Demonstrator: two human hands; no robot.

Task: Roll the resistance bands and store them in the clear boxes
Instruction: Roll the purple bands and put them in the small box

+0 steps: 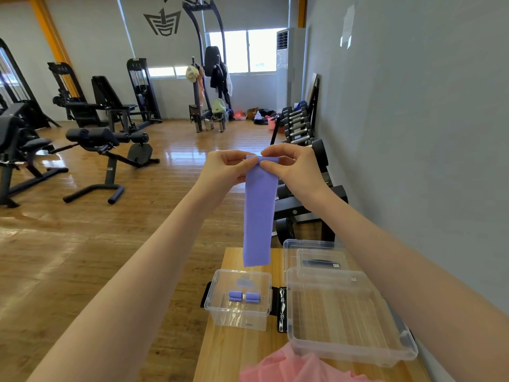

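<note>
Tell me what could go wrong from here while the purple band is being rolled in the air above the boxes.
1. Both hands, left hand and right hand, pinch only the top edge of the purple band; the long free tail may make the roll skew or loosen.
2. The small clear box already holds two purple rolls, so space may get tight.
3. Pink bands lie at the table edge and could slide off.

No readable text; only a dark angular emblem on the far wall
</note>
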